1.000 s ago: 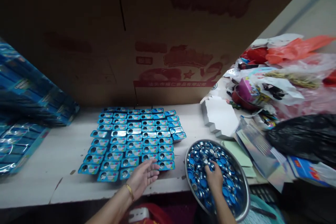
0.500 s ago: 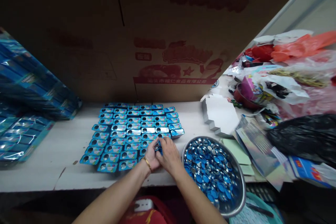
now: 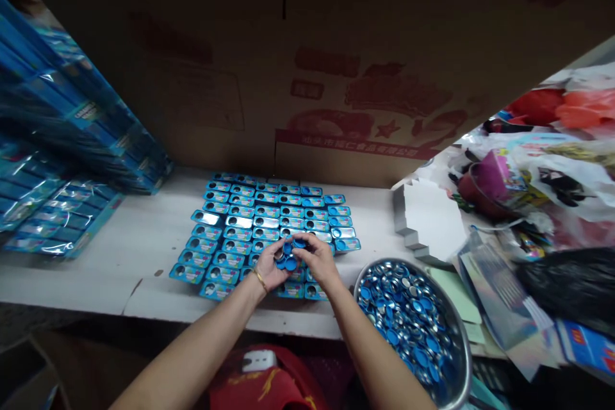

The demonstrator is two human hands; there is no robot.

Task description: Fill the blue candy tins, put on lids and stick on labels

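My left hand [image 3: 270,268] is cupped palm up over the near rows, with several small blue round metal caps [image 3: 290,263] lying in it. Thumb and fingers of my right hand [image 3: 321,261] pinch one blue cap [image 3: 299,244] just above that palm. Beneath and beyond both hands, rows of small blue rectangular cases [image 3: 266,211] stand packed together. Many show a dark round opening; some at the far right have a blue disc there. A metal bowl [image 3: 467,359] full of loose blue and silver caps stands to the right of my right forearm.
A large cardboard box [image 3: 259,115] walls off the back of the white table [image 3: 139,250]. Wrapped blue packs [image 3: 62,218] are stacked at left. White cut card sheets [image 3: 432,214] lie right of the cases, and plastic bags [image 3: 571,282] clutter the far right.
The camera view has shifted, so the scene sits further right. My hands have parted slightly, and the caps in my left palm now show; the right fingers lift one cap.
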